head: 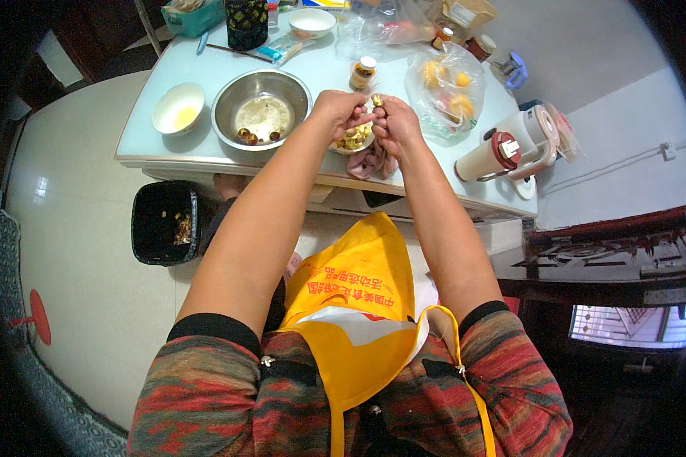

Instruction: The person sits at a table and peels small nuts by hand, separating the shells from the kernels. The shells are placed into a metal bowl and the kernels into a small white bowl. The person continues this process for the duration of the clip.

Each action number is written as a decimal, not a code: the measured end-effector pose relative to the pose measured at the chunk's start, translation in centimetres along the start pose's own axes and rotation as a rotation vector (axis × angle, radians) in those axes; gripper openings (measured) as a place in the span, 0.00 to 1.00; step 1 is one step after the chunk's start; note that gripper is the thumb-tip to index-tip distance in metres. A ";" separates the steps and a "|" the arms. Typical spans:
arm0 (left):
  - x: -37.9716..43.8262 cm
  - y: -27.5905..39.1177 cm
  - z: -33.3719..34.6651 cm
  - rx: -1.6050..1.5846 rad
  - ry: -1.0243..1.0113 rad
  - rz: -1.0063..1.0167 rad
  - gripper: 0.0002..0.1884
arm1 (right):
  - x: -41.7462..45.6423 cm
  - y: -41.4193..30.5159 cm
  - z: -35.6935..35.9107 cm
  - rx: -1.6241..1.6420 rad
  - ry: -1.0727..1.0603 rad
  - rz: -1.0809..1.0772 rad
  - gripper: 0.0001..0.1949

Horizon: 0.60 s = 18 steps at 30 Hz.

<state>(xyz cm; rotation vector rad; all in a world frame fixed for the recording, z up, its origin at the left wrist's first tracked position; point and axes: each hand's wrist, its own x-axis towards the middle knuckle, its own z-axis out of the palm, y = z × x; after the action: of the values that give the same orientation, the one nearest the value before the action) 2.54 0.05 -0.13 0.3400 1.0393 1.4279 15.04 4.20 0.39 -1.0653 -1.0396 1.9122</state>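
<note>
A small, partly peeled nut, apparently a chestnut, is pinched in the fingertips of my right hand. My left hand is close beside it with curled fingers; whether it grips anything is hidden. Under both hands stands a bowl of pale yellow peeled pieces, partly covered by them. Left of it, a stainless steel basin contains a little liquid and several brown nuts. A crumpled pink cloth lies at the table edge below my right hand.
A white bowl with yellowish liquid stands far left. Behind my hands is a pill bottle; to the right, bagged fruit, a tumbler and a white kettle. A black bin with shells stands on the floor.
</note>
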 end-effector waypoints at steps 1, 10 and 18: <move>0.1 0.0 -0.2 0.031 0.022 0.019 0.04 | 0.1 0.2 -0.1 -0.056 0.018 -0.038 0.07; -0.6 0.9 -0.1 -0.005 0.048 -0.021 0.04 | 0.6 0.4 -0.7 -0.310 0.030 -0.168 0.08; -0.6 1.1 0.2 -0.044 -0.125 -0.126 0.08 | -0.4 0.0 0.1 -0.201 -0.007 -0.147 0.08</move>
<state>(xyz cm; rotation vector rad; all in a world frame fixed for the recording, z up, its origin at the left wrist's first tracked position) 2.04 -0.25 1.05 0.3222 0.9108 1.2979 15.12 3.87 0.51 -1.0608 -1.2996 1.7224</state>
